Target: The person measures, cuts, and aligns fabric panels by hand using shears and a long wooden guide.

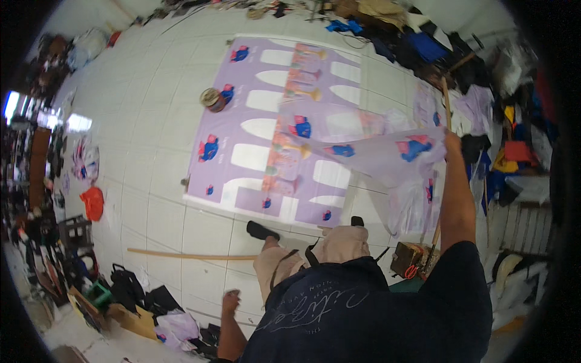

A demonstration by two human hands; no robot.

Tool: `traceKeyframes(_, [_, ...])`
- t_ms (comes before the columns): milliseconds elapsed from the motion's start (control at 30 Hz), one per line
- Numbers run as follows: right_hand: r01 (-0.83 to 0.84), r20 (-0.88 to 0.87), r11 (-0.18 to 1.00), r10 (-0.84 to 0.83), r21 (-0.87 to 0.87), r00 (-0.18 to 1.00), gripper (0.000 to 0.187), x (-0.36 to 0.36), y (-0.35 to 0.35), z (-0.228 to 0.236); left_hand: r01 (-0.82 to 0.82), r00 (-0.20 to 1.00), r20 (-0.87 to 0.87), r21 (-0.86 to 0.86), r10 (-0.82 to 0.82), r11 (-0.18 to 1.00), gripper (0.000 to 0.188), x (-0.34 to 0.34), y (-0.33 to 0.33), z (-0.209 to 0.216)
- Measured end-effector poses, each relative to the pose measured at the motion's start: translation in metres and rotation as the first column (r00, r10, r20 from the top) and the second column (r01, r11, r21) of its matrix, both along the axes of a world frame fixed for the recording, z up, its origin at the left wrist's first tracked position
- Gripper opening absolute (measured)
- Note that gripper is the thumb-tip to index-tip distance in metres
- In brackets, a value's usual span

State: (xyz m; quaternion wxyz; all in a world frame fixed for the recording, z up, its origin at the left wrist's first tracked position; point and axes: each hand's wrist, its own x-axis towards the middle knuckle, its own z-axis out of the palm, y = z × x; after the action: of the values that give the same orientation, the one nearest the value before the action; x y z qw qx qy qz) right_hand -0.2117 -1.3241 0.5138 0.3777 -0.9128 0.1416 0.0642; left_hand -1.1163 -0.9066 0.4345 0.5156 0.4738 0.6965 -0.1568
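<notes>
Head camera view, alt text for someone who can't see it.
The right hand holds up lilac printed sheeting, partly over a flat lilac sheet on white floor tiles. A jar sits at the sheet's left edge; the left hand hangs apart.

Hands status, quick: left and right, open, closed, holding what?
Left hand: nothing visible in its grip; too small to tell open from closed.
Right hand: closed, holding one end of the purple printed sheet.
</notes>
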Motion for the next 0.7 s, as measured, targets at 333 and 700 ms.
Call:
traceKeyframes(333, [0.069, 0.337, 0.774, 0.192, -0.63, 0.922, 0.051, -0.161, 0.161, 0.096, -0.309, 0.926, 0.358, 0.529, 0.122, 0.79, 0.026, 0.007, 0.302, 0.072])
traceKeyframes(700, [-0.211, -0.125, 0.828, 0.171, -0.52, 0.977, 0.041, -0.304, 0.266, -0.07, 0.481, 0.788, 0.213, 0.371, -0.577, 0.794, 0.046, 0.175, 0.445, 0.055])
